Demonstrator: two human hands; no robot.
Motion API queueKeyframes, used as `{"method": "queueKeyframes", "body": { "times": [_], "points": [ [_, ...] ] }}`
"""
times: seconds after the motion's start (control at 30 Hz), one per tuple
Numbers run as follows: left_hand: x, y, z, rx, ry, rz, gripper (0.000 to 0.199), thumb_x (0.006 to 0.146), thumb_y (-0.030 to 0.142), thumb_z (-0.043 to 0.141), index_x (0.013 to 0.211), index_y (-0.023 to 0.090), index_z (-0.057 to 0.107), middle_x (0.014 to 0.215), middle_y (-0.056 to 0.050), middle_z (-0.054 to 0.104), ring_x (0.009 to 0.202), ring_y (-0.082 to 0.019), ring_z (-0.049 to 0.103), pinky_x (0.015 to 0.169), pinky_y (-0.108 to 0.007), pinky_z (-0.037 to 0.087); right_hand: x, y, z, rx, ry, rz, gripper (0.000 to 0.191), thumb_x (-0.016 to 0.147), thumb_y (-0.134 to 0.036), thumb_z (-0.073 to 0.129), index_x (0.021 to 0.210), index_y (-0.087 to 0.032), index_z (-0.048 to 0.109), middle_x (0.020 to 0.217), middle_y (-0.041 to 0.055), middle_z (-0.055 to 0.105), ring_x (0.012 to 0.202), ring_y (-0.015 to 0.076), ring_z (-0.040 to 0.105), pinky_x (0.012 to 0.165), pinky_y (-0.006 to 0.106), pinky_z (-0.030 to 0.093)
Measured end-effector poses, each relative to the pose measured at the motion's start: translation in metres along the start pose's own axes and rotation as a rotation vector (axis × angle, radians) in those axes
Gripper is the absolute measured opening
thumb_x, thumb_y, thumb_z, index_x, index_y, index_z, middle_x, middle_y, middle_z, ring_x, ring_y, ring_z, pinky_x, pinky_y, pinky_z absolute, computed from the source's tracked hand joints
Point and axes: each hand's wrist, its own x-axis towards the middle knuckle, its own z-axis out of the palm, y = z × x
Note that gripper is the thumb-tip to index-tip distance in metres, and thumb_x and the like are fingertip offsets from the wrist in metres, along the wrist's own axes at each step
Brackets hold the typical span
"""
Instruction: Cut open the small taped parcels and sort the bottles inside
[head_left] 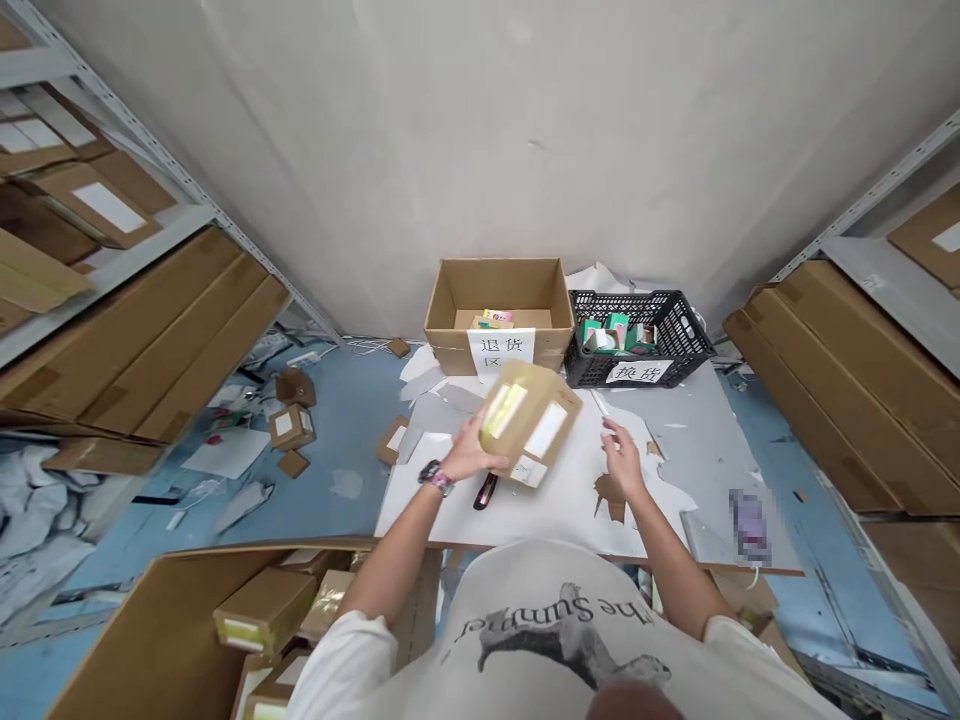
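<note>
Currently held: left hand (466,452) clamped on a kraft parcel (531,422), tilted above the tabletop.
Right hand (622,458): open, fingers apart, beside the parcel, not touching it.
Near left hand: utility knife (486,490) on white tabletop (570,520).
Cardboard box (496,288), signed "returns": small packets (493,318).
Black plastic crate (660,322), signed "exchange": green-and-white boxes (613,333).

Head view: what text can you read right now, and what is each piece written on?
"退货区" on the paper sign taped to the cardboard box.
"换货" on the white sign on the black plastic crate.
"he Summer", upside down in this view, on the white T-shirt.
The labels on the kraft parcel are too small to read.
</note>
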Motion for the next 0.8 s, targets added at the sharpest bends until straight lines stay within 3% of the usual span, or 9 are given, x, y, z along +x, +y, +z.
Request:
{"method": "queueKeyframes", "body": {
  "times": [0.07, 0.13, 0.23, 0.3, 0.4, 0.5, 0.57, 0.67, 0.8],
  "points": [
    [0.007, 0.035, 0.05, 0.118, -0.104, 0.157, 0.16, 0.046, 0.064, 0.107, 0.183, 0.027, 0.033, 0.168, -0.022, 0.049, 0.16, -0.053, 0.038, 0.136, -0.069, 0.025, 0.01, 0.015, -0.025, -0.014, 0.181, 0.024, 0.067, 0.103, -0.065, 0.054, 0.15, -0.021, 0.072, 0.152, 0.0207, 0.072, 0.124, 0.034, 0.073, 0.1, 0.052, 0.064],
    [0.013, 0.059, 0.098, 0.184, -0.199, 0.292, 0.164, 0.038, 0.062, 0.109, 0.181, 0.026, 0.038, 0.177, -0.025, 0.036, 0.163, -0.06, 0.026, 0.136, -0.072, 0.022, 0.014, 0.032, -0.048, -0.068, 0.266, 0.023, 0.067, 0.105, -0.064, 0.052, 0.152, -0.02, 0.071, 0.148, 0.0206, 0.073, 0.128, 0.0347, 0.071, 0.11, 0.054, 0.059],
    [0.019, 0.07, 0.153, 0.212, -0.401, 0.426, 0.16, 0.037, 0.063, 0.109, 0.179, 0.024, 0.044, 0.183, -0.027, 0.026, 0.164, -0.064, 0.02, 0.134, -0.075, 0.024, 0.007, 0.061, -0.072, -0.206, 0.17, -0.048, 0.065, 0.102, -0.062, 0.056, 0.147, -0.02, 0.075, 0.143, 0.0202, 0.075, 0.132, 0.0378, 0.069, 0.121, 0.059, 0.051],
    [0.021, 0.062, 0.173, 0.192, -0.492, 0.486, 0.157, 0.042, 0.07, 0.105, 0.178, 0.021, 0.044, 0.184, -0.028, 0.027, 0.168, -0.062, 0.018, 0.137, -0.075, 0.019, -0.007, 0.084, -0.078, -0.299, 0.03, -0.098, 0.063, 0.097, -0.061, 0.061, 0.143, -0.021, 0.078, 0.143, 0.0199, 0.074, 0.138, 0.0404, 0.066, 0.125, 0.061, 0.047],
    [0.019, 0.032, 0.18, 0.105, -0.442, 0.464, 0.138, 0.065, 0.076, 0.095, 0.179, 0.021, 0.041, 0.185, -0.025, 0.033, 0.173, -0.051, 0.023, 0.141, -0.067, 0.016, -0.033, 0.116, -0.076, -0.354, -0.121, -0.072, 0.067, 0.097, -0.061, 0.062, 0.153, -0.025, 0.073, 0.147, 0.0181, 0.071, 0.143, 0.0412, 0.064, 0.124, 0.06, 0.049],
    [0.006, -0.009, 0.169, 0.082, -0.127, 0.153, 0.089, 0.097, 0.054, 0.072, 0.176, 0.022, 0.044, 0.18, -0.02, 0.045, 0.171, -0.038, 0.035, 0.142, -0.057, 0.022, -0.051, 0.138, -0.07, -0.319, -0.169, -0.025, 0.072, 0.105, -0.063, 0.051, 0.171, -0.033, 0.056, 0.157, 0.0146, 0.063, 0.149, 0.0369, 0.061, 0.122, 0.054, 0.052],
    [-0.01, -0.035, 0.159, 0.137, 0.039, -0.149, 0.073, 0.099, 0.036, 0.066, 0.168, 0.017, 0.052, 0.173, -0.022, 0.054, 0.167, -0.036, 0.043, 0.14, -0.053, 0.026, -0.053, 0.145, -0.067, -0.315, -0.178, -0.014, 0.074, 0.108, -0.065, 0.047, 0.176, -0.035, 0.048, 0.159, 0.0134, 0.06, 0.152, 0.0351, 0.058, 0.124, 0.051, 0.051],
    [-0.039, -0.064, 0.149, 0.18, 0.11, -0.591, 0.06, 0.09, 0.026, 0.073, 0.148, 0.015, 0.063, 0.158, -0.025, 0.066, 0.156, -0.038, 0.057, 0.131, -0.049, 0.04, -0.046, 0.148, -0.064, -0.328, -0.222, -0.012, 0.075, 0.109, -0.064, 0.045, 0.179, -0.035, 0.044, 0.156, 0.0133, 0.062, 0.149, 0.0337, 0.06, 0.123, 0.049, 0.051],
    [-0.067, -0.071, 0.15, 0.174, 0.107, -0.721, 0.032, 0.083, 0.033, 0.084, 0.109, 0.021, 0.07, 0.111, -0.019, 0.081, 0.118, -0.042, 0.079, 0.101, -0.048, 0.059, -0.037, 0.148, -0.067, -0.354, -0.268, -0.016, 0.074, 0.108, -0.059, 0.049, 0.178, -0.033, 0.046, 0.155, 0.0138, 0.063, 0.144, 0.0336, 0.063, 0.119, 0.048, 0.053]
  ]
}}
